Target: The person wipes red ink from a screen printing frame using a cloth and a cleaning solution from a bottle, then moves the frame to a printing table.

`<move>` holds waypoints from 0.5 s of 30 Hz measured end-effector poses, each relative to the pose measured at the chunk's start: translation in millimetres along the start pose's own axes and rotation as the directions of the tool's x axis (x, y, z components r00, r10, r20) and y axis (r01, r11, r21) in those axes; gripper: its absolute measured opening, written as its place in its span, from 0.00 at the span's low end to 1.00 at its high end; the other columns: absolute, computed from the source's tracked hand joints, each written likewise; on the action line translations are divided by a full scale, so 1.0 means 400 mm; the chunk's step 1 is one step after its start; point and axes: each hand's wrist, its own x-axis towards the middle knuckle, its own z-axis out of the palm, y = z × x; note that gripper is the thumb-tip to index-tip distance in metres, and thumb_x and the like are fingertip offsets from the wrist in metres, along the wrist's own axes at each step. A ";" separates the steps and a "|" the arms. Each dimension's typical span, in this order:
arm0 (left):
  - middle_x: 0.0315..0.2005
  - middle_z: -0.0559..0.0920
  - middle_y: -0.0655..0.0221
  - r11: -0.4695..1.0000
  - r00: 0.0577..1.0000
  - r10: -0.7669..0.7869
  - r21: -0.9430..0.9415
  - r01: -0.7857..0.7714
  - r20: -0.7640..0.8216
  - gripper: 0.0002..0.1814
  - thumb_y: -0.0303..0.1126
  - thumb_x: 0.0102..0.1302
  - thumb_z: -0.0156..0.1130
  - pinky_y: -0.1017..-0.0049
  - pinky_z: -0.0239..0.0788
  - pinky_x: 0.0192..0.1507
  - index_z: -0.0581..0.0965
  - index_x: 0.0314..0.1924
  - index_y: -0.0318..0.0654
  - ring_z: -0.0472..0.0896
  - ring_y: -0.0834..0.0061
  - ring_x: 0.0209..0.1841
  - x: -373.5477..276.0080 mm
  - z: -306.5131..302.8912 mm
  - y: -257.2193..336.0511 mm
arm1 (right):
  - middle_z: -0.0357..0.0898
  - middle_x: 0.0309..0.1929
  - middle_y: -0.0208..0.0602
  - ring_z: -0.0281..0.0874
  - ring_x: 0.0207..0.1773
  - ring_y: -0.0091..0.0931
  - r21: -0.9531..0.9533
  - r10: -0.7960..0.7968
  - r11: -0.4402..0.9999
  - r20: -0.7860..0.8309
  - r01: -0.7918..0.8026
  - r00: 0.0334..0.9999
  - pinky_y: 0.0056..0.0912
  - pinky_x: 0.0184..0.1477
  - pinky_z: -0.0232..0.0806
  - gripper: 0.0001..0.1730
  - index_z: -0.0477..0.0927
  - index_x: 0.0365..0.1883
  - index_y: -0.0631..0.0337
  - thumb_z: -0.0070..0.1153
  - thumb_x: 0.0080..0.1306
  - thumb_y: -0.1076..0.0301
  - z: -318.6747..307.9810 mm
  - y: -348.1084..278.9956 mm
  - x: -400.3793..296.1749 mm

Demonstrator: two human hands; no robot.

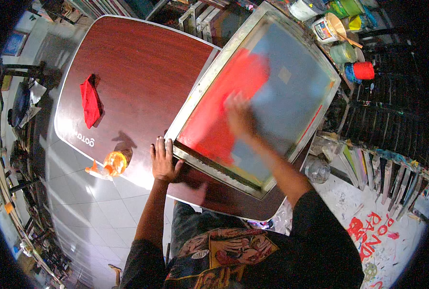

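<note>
A screen-printing frame (196, 95) lies aslant over the right part of a brown wood-grain table (142, 65). Its blue-grey mesh (290, 104) carries a broad red area (214, 119) on the left side. My left hand (163, 160) lies flat at the frame's near left corner, fingertips at its edge and thumb apart. Over the red area is my right hand (240, 113), blurred, at the mesh; whether its fingers hold something cannot be made out. A folded red cloth (89, 102) and a spray bottle with orange liquid (115, 163) are on the table's left part.
Paint tubs (326, 29) and a red-and-blue container (362, 71) stand at the back right. Several frames (388, 177) are racked upright on the right, near a clear round container (317, 169). Tiled floor (91, 216) shows at left; red paint writing (369, 229) marks the surface at lower right.
</note>
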 end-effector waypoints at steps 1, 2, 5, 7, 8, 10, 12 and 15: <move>0.69 0.52 0.44 1.000 1.000 -0.003 0.000 0.003 -0.011 0.48 0.59 0.59 0.55 0.48 0.31 0.71 0.53 0.70 0.35 0.46 0.50 0.73 0.003 0.003 -0.001 | 0.63 0.67 0.45 0.58 0.69 0.44 0.118 -0.220 0.968 -0.030 0.222 0.975 0.53 0.69 0.49 0.25 0.67 0.63 0.60 0.41 0.69 0.61 0.012 -0.048 -0.090; 0.69 0.52 0.44 1.000 1.000 0.006 0.000 -0.006 -0.013 0.48 0.59 0.59 0.54 0.48 0.31 0.71 0.53 0.70 0.35 0.46 0.50 0.73 0.003 0.005 -0.002 | 0.65 0.66 0.46 0.60 0.68 0.43 0.231 -0.413 0.878 -0.080 0.420 0.907 0.51 0.68 0.51 0.25 0.68 0.62 0.59 0.39 0.71 0.58 0.041 -0.096 -0.190; 0.69 0.52 0.44 0.999 0.996 0.051 0.014 -0.050 -0.068 0.49 0.59 0.59 0.54 0.48 0.31 0.71 0.53 0.70 0.34 0.47 0.50 0.73 -0.004 0.025 -0.017 | 0.64 0.67 0.40 0.59 0.70 0.41 0.238 -0.466 0.837 -0.165 0.494 0.869 0.51 0.68 0.51 0.24 0.69 0.62 0.57 0.40 0.70 0.60 0.048 0.006 -0.156; 0.69 0.52 0.44 0.999 0.999 0.026 0.025 -0.025 -0.041 0.48 0.59 0.59 0.54 0.48 0.32 0.71 0.53 0.70 0.34 0.47 0.50 0.73 -0.003 0.014 -0.010 | 0.63 0.69 0.37 0.58 0.71 0.40 0.435 -0.138 0.887 -0.077 0.158 0.987 0.53 0.69 0.49 0.24 0.69 0.63 0.58 0.43 0.69 0.63 -0.036 0.188 -0.015; 0.69 0.53 0.44 0.999 0.998 0.039 0.009 -0.039 -0.056 0.48 0.59 0.60 0.53 0.48 0.32 0.71 0.53 0.70 0.34 0.47 0.50 0.73 0.009 0.002 0.002 | 0.63 0.69 0.38 0.58 0.71 0.41 0.465 0.026 0.885 -0.105 0.026 0.994 0.54 0.69 0.49 0.24 0.69 0.62 0.59 0.43 0.68 0.63 -0.048 0.217 -0.003; 0.69 0.53 0.44 0.998 0.996 0.058 0.025 -0.056 -0.063 0.48 0.60 0.60 0.53 0.48 0.33 0.71 0.53 0.70 0.34 0.47 0.50 0.73 0.011 0.007 0.000 | 0.62 0.69 0.40 0.57 0.71 0.42 0.387 0.193 0.921 -0.346 -0.048 0.918 0.56 0.69 0.46 0.24 0.69 0.62 0.60 0.43 0.68 0.64 -0.015 0.205 0.011; 0.69 0.53 0.44 0.998 0.996 0.062 0.033 -0.060 -0.069 0.48 0.60 0.60 0.52 0.48 0.33 0.71 0.53 0.70 0.33 0.48 0.50 0.73 0.009 0.010 -0.001 | 0.61 0.69 0.41 0.57 0.71 0.42 0.181 0.075 0.983 -0.305 -0.019 0.949 0.57 0.70 0.45 0.24 0.69 0.62 0.60 0.43 0.67 0.64 0.066 0.063 -0.027; 0.69 0.53 0.44 0.999 0.996 0.040 0.026 -0.038 -0.081 0.48 0.61 0.60 0.51 0.48 0.34 0.70 0.53 0.70 0.33 0.49 0.50 0.72 -0.002 0.022 -0.007 | 0.61 0.69 0.41 0.56 0.71 0.41 0.382 -0.456 0.797 -0.127 0.468 0.881 0.57 0.69 0.45 0.25 0.69 0.61 0.59 0.45 0.66 0.63 0.081 -0.173 -0.284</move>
